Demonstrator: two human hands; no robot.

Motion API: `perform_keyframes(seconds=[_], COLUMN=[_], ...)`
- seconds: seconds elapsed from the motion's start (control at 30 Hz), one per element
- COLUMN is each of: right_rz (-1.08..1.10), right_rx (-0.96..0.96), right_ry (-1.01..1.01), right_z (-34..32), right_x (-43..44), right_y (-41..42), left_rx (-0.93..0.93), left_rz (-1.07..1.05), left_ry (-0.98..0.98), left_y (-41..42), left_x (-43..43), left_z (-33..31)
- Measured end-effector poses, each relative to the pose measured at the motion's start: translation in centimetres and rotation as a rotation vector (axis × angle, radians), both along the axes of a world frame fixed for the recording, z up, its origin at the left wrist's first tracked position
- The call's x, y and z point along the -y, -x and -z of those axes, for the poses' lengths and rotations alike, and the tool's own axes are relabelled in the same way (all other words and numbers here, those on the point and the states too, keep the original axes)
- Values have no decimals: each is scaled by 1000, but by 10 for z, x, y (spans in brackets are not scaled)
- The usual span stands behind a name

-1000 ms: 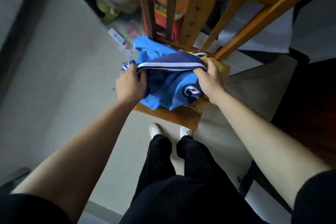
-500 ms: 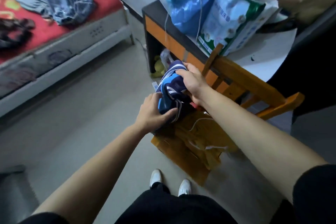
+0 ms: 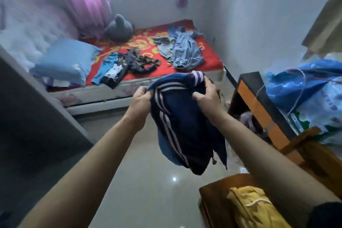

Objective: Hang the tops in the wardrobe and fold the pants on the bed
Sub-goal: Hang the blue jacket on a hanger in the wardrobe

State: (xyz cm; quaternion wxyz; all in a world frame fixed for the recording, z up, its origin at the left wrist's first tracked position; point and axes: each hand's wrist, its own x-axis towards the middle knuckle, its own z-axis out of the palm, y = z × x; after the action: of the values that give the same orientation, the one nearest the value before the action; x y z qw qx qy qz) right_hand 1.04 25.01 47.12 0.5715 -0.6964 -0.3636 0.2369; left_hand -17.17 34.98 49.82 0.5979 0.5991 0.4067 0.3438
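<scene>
With fingers of the left hand (image 3: 140,100) and right hand (image 3: 205,96) pinching the navy striped garment (image 3: 185,127) by its bunched edge, the person should shake it open to judge top or pants.

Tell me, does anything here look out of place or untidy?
Yes. On the bed, denim clothes, a camouflage piece and a blue-black piece lie crumpled, the last reaching over the edge. A yellow garment lies bunched on the chair.

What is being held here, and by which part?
A navy striped garment. The left hand and right hand each grip its bunched top edge, one at either end; the rest hangs free.
</scene>
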Motion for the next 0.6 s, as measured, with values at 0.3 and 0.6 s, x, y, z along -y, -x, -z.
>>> perform_keyframes(seconds=[0.3, 0.6], right_rz=[172, -198], right_rx=[389, 581], right_ry=[-10, -277], right_z=[-11, -92], right_x=[-108, -206], right_y=[112, 207], left_rx=[-314, -570], left_rz=[-49, -419], left_ry=[-444, -585], left_y=[146, 284], left_x=[-49, -133], left_z=[-97, -107])
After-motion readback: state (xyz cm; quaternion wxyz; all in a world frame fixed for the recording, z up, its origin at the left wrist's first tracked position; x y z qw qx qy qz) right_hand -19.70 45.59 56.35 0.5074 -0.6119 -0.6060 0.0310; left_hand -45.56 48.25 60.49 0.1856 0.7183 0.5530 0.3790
